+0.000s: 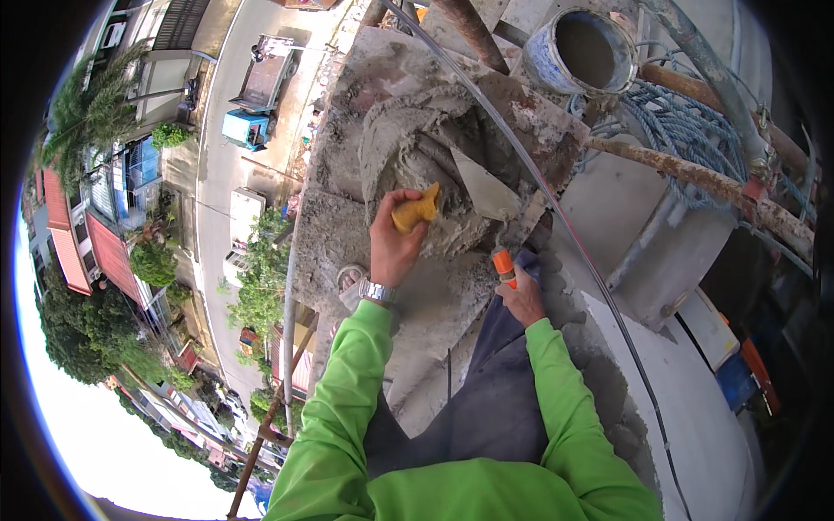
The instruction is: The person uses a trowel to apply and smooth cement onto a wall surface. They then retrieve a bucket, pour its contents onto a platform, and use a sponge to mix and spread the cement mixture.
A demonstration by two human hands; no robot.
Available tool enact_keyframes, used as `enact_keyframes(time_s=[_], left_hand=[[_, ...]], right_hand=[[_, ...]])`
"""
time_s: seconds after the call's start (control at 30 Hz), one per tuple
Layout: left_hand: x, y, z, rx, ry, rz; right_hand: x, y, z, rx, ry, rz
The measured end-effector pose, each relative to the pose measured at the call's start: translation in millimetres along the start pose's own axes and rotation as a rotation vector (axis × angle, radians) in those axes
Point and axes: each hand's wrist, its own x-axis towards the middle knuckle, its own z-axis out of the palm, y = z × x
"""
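My left hand (pixel 395 243) grips a yellow sponge (pixel 417 210) and presses it against a heap of wet grey mortar (pixel 408 156) lying on a mortar-smeared board (pixel 347 217). My right hand (pixel 521 295) holds the orange handle (pixel 503 263) of a trowel, whose pointed steel blade (pixel 485 187) rests on the mortar just right of the sponge. Both arms wear bright green sleeves, and a metal watch (pixel 378 291) sits on the left wrist.
A mortar-crusted bucket (pixel 584 52) stands beyond the board, beside coiled blue rope (pixel 686 130) and rusty scaffold tubes (pixel 704 178). A thin cable (pixel 556 217) crosses the board. A plastered ledge (pixel 686 391) runs at right. Far below at left lie a street, parked vehicles and rooftops.
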Motion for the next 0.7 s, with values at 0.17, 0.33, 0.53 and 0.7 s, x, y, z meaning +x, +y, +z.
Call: enact_keyframes(time_s=[0.17,0.33,0.53,0.7], left_hand=[[-1,3,-1,-0.072,0.011,-0.052],[0,4,-6,-0.092,0.027,-0.075],[5,8,-5,-0.062,0.006,-0.046],[5,8,-1,-0.088,0.007,-0.018]], right_hand=[[3,84,-49,0.136,0.217,0.204],[43,87,-9,0.156,0.038,0.232],[53,14,6,0.425,-0.233,0.175],[14,-18,1,0.551,-0.291,0.172]])
